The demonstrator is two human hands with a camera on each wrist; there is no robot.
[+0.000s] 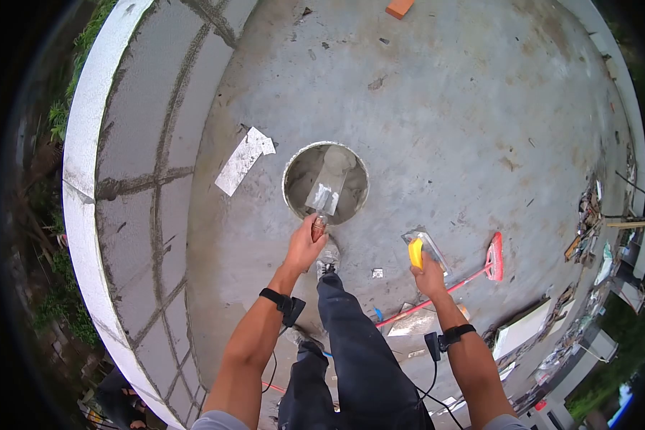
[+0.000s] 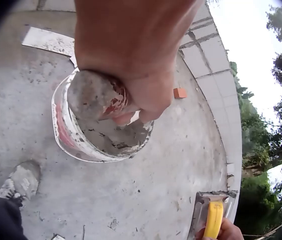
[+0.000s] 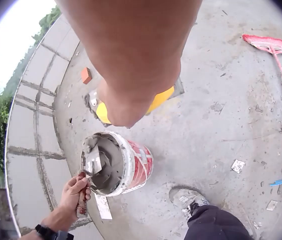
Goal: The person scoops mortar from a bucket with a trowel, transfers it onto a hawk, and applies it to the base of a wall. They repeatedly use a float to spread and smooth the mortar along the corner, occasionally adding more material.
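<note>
The left hand [image 1: 306, 247] grips the wooden handle of a trowel [image 1: 327, 188], whose blade lies inside a round bucket [image 1: 286, 188] of grey wet mortar [image 3: 112, 162]. A lump of mortar sits at the blade's far end. To the right of the bucket, the right hand [image 1: 428, 275] holds a plastering float by its yellow handle [image 1: 415, 253]; its flat metal plate [image 2: 199, 215] shows beside the fingers in the left wrist view. In the right wrist view the bucket's outer side [image 3: 142, 167] is red and white.
A low block wall [image 1: 132, 136] curves along the left. White board pieces [image 1: 240, 163] lie left of the bucket. An orange brick [image 1: 400, 8] is at the top. A red broom [image 1: 494, 256] lies at the right, near debris [image 1: 587, 215]. The person's shoe [image 1: 328, 256] stands just below the bucket.
</note>
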